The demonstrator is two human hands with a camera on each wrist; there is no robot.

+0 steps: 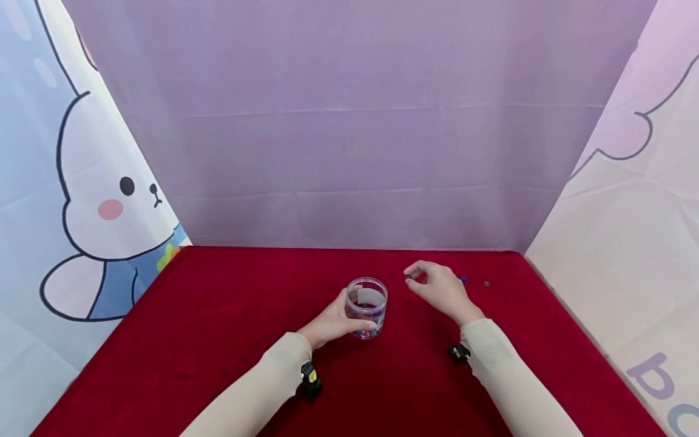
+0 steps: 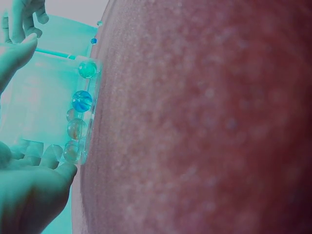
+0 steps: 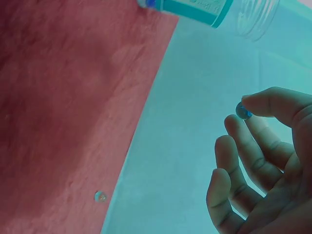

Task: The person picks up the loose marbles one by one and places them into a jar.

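A clear plastic jar (image 1: 357, 315) with a pale label stands upright on the red cloth. My left hand (image 1: 332, 321) grips it from the left, thumb across the near side and fingers round the far side. Several glass marbles lie at the bottom of the jar, among them a blue marble (image 2: 82, 101) and a green marble (image 2: 87, 69) in the left wrist view. To the right of the jar, my right hand (image 1: 439, 291) is raised over the cloth. Between thumb and fingertip it pinches a dark bluish marble (image 3: 243, 110), its other fingers loosely bent.
Beyond my right hand, a small blue marble (image 1: 463, 278) and a greyish clear marble (image 1: 486, 283) lie on the red cloth (image 1: 229, 328). A purple curtain (image 1: 349, 139) hangs behind the table, with printed cloths on both sides.
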